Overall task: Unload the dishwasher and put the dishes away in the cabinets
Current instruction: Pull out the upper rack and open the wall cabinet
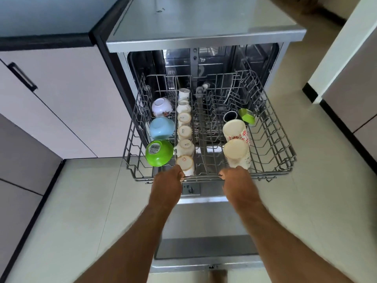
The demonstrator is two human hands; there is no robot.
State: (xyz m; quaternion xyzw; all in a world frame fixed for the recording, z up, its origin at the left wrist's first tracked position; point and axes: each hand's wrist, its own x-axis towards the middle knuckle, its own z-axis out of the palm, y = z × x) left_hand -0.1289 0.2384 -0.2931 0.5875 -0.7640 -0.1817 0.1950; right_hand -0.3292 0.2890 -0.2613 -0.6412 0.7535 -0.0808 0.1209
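Both hands: left hand [170, 176], right hand [234, 176] grip rack [271, 139] rim | fingertips hidden | plate [229, 92] obscured

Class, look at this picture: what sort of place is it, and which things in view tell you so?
Most likely a home kitchen. An open dishwasher stands beside a counter with cabinets below, and its pulled-out rack holds upturned bowls and cups. Both hands grip the rack's front edge.

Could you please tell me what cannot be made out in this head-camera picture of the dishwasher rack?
- Fingertips of the left hand and right hand: curled behind the upper rack front rail.
- Dark plate: mostly hidden by rack wires.
- Label print on the green bowl: too small.
- Dishwasher interior: dark, reflective.
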